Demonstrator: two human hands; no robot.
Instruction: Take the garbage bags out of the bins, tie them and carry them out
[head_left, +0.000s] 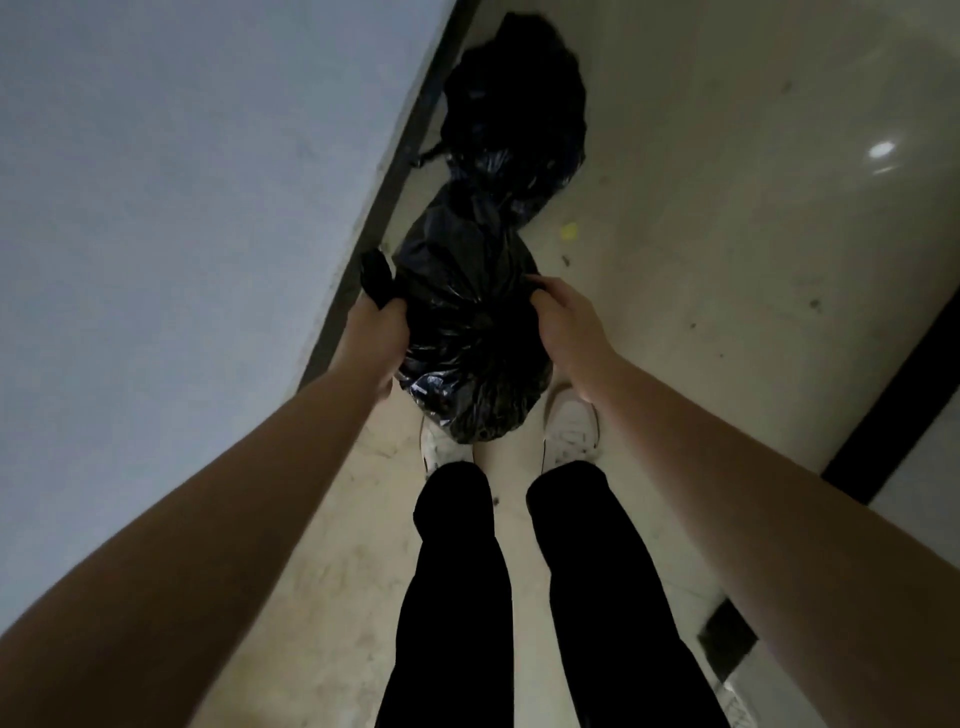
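A filled black garbage bag (470, 332) stands on the pale floor just ahead of my white shoes. My left hand (376, 338) grips one twisted end of the bag's top, and the black plastic sticks out above my fist. My right hand (563, 322) pinches the other end of the top on the bag's right side. The gathered neck lies between my two hands. Two more black garbage bags (514, 109) lie on the floor farther ahead, against the wall.
A grey-white wall (182, 182) with a dark skirting strip runs along the left. The pale tiled floor (727, 208) opens to the right, with a yellow scrap (569, 230) and small bits of dirt. A dark strip (883, 410) crosses at right.
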